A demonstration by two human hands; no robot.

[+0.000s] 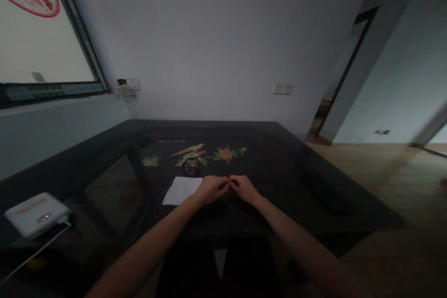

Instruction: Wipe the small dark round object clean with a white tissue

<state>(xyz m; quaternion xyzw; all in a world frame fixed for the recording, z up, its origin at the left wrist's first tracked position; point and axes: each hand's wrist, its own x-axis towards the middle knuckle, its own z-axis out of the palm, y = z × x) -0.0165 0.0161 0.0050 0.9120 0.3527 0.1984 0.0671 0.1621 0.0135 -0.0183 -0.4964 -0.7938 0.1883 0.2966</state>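
Observation:
My left hand (212, 188) and my right hand (243, 187) meet at the fingertips above the dark glass table (279, 149). Both have their fingers curled into a pinch. Whatever may lie between the fingers is too small or hidden to make out. A white sheet of paper or tissue (180, 190) lies flat beside my left hand, partly behind its wrist. Just beyond the sheet stands a small clear glass piece, perhaps an ashtray (191, 165).
A white box-like device (37, 214) with a cable (35, 255) sits at the table's left edge. Birds and a flower (225, 154) decorate the tabletop. A dark long object (326, 191) shows on the right. Wall sockets (282, 89) are behind.

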